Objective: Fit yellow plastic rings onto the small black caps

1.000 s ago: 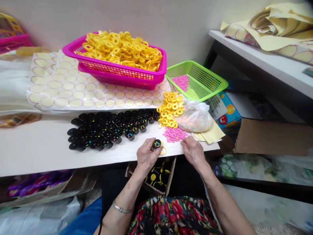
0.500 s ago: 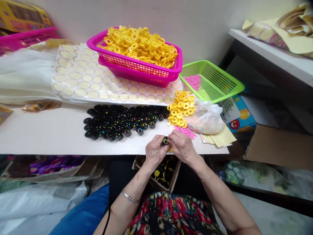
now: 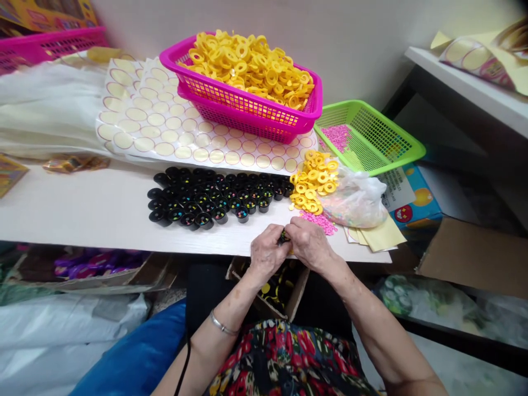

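Over the table's front edge, my left hand (image 3: 266, 252) is closed around a small black cup (image 3: 284, 235) with coloured bits inside. My right hand (image 3: 310, 243) is closed against the cup's other side, its fingertips at the rim; what they pinch is hidden. A bit of yellow shows beneath the fingers. Rows of similar black cups (image 3: 204, 220) stand to the left, many with coloured bits in them. Just beyond my right hand lie small pink pieces (image 3: 319, 222) and a heap of yellow rings (image 3: 313, 179).
A pink basket (image 3: 247, 118) heaped with yellow rings rests on sticker sheets (image 3: 144, 144). Right of it sit a green basket (image 3: 371, 159) and a clear plastic bag (image 3: 358, 206) of small pieces. Below the table edge, an open carton (image 3: 299, 294) holds black and yellow items.
The view has shifted slightly. My right hand's fingers have come further over the black cup, covering more of it. My left hand keeps its hold.
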Demonstrator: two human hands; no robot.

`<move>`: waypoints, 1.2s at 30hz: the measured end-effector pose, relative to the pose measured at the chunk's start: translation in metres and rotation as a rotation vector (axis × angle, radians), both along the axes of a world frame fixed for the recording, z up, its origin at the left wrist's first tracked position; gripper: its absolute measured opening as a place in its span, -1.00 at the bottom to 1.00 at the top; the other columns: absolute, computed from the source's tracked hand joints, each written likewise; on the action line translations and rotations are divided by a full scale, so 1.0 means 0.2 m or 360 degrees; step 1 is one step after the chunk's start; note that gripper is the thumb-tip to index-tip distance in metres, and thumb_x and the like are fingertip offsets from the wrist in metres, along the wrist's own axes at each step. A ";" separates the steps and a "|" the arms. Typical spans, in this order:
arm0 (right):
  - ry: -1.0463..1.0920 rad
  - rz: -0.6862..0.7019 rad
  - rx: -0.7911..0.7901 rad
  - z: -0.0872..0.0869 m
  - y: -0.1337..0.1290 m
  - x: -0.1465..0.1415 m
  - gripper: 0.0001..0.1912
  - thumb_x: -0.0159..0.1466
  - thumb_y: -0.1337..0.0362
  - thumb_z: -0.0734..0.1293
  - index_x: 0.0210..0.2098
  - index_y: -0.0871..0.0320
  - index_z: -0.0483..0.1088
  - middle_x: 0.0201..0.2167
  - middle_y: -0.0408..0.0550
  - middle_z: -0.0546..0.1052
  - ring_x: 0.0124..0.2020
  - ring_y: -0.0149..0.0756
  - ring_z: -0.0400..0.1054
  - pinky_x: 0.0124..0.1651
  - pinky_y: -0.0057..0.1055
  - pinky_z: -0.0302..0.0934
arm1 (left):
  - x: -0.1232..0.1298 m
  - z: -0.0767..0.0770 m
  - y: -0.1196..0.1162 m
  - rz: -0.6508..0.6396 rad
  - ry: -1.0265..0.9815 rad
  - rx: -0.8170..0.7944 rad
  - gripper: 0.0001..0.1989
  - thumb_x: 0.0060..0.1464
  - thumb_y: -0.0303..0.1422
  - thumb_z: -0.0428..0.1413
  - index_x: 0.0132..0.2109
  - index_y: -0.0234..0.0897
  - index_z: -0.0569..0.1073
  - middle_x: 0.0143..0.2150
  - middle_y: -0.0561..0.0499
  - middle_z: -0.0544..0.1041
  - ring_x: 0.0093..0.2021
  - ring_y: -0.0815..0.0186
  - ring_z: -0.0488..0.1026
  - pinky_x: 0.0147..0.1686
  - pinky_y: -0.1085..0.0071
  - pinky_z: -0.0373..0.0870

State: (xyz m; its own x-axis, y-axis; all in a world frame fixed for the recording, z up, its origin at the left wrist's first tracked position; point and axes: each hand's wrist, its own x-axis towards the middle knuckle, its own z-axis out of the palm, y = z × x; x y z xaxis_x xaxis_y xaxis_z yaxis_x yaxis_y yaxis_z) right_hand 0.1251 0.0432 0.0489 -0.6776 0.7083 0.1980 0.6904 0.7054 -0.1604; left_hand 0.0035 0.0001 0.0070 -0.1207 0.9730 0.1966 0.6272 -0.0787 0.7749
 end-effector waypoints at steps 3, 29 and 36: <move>-0.0025 0.0013 0.0041 0.00 -0.01 -0.03 -0.83 0.08 0.53 0.19 -0.46 0.20 0.36 -0.50 -0.06 0.33 -0.46 -0.34 0.15 -0.44 -0.41 -0.07 | 0.00 0.00 0.00 -0.0007 -0.0021 0.0009 -0.92 -0.05 -0.42 0.06 -0.33 -0.23 0.40 -0.35 0.07 0.42 -0.34 0.39 0.35 -0.35 0.50 0.24; 0.0403 -0.0096 0.0335 -0.29 -0.27 0.12 -0.78 0.24 0.41 0.12 -0.34 0.20 0.39 -0.33 0.02 0.42 -0.35 -0.27 0.18 -0.33 -0.34 0.09 | -0.06 -0.03 0.07 0.0036 -0.0248 -0.0006 -0.68 -0.14 -0.19 0.18 -0.21 -0.26 0.46 -0.42 0.12 0.32 -0.52 0.47 0.21 -0.49 0.51 0.22; 0.1449 -0.0371 -0.0270 -0.12 -0.33 0.21 -0.79 0.27 0.32 0.13 -0.36 0.20 0.37 -0.45 -0.04 0.41 -0.42 -0.38 0.24 -0.34 -0.42 0.17 | -0.11 0.00 0.01 0.0005 -0.0621 0.0030 -0.49 -0.19 -0.26 0.23 -0.03 -0.27 0.40 -0.22 0.02 0.36 -0.52 0.53 0.20 -0.49 0.51 0.26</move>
